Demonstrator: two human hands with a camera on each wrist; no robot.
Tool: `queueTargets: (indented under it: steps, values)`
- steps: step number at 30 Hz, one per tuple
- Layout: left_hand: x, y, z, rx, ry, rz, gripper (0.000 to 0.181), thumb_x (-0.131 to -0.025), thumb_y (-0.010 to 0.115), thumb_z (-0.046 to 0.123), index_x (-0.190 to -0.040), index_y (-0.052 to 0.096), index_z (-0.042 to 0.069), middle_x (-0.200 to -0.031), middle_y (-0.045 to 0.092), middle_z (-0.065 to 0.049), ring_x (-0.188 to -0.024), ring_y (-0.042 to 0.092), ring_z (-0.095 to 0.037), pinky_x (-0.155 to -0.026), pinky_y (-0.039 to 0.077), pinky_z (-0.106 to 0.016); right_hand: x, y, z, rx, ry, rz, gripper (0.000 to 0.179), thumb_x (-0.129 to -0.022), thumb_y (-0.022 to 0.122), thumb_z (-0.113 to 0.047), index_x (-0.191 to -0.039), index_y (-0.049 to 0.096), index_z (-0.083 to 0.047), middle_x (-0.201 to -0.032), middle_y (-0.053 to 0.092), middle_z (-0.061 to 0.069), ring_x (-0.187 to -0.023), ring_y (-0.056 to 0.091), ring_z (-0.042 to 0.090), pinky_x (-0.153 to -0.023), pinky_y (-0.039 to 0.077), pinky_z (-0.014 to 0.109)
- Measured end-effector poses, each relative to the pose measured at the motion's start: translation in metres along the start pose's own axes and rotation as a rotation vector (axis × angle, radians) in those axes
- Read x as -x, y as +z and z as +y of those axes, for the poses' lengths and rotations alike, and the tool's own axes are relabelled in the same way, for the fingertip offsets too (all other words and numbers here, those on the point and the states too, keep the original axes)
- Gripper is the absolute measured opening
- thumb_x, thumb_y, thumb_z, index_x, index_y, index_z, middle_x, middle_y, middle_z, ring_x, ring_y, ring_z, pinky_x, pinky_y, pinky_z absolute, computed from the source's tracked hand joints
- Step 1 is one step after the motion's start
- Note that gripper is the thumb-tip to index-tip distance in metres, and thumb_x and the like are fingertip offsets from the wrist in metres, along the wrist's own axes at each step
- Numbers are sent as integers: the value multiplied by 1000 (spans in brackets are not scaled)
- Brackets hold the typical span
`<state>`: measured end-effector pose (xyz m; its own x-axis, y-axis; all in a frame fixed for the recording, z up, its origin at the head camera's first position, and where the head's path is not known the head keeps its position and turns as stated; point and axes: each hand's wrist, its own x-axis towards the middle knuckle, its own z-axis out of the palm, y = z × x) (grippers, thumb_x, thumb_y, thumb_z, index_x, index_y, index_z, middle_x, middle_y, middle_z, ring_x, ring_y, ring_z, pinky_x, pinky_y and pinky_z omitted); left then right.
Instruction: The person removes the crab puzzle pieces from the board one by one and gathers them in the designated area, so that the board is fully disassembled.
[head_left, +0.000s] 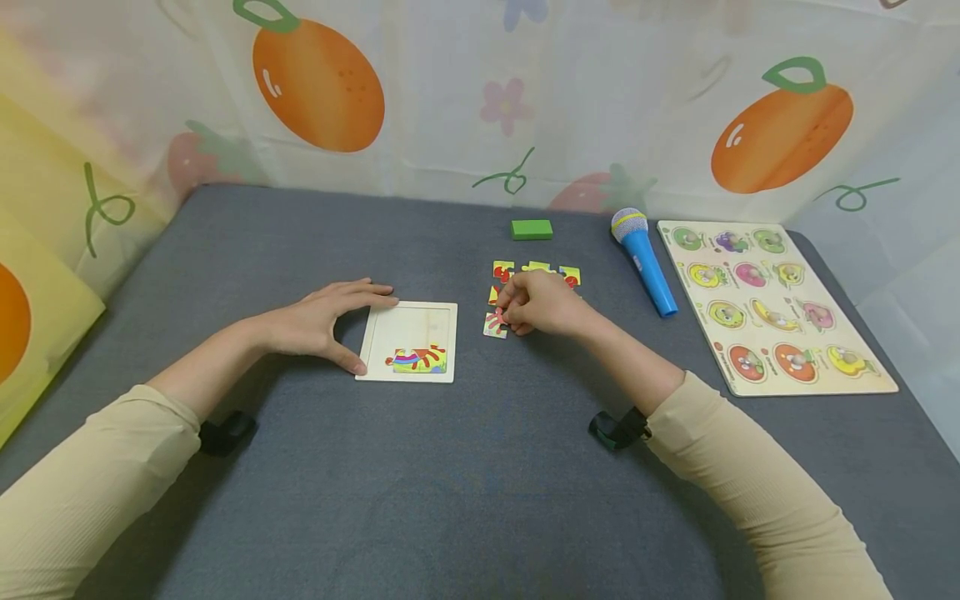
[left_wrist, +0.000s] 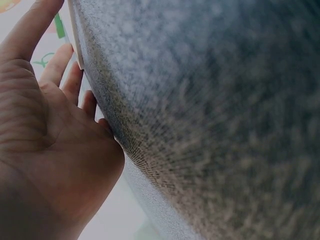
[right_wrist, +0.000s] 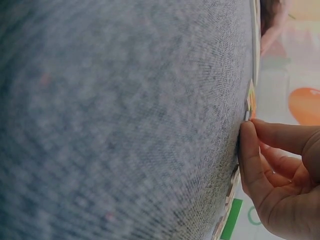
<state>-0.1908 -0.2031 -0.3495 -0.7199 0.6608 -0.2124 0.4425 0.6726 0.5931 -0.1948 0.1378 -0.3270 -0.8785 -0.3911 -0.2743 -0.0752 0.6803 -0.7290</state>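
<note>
A square white puzzle tray [head_left: 409, 382] lies on the table, with joined colourful puzzle pieces [head_left: 419, 360] along its lower part. At its left side my left hand [head_left: 321, 323] is spread, thumb touching the lower left corner and a forefinger at the upper edge. In the left wrist view, the left hand's [left_wrist: 55, 130] fingers are fairly straight. My right hand [head_left: 546, 305] pinches a puzzle piece [head_left: 494, 324] between thumb and forefinger, right of the tray. That puzzle piece [right_wrist: 252, 95] shows edge-on in the right wrist view. More loose pieces [head_left: 570, 276] lie behind and partly under the right hand.
A green block [head_left: 532, 230] sits behind the loose pieces. To the right lie a blue toy microphone [head_left: 649, 271] and a fruit-and-vegetable knob board [head_left: 810, 385]. A patterned curtain [head_left: 442, 100] hangs along the table's [head_left: 420, 492] back edge.
</note>
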Motion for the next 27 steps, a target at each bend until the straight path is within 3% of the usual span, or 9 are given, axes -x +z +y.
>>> queueTargets:
  steps: [27]
  values:
    - [0,-1,-1,2,-8,-7,96,-70,86,45,-151,40,23,-166,23,-5,-156,4,-38,-116,7,-71,1,1,-3,0,-19,27,12,-90,65,-4,-101,68,-1,-90,71,12,-67,68,13,-67,60,28]
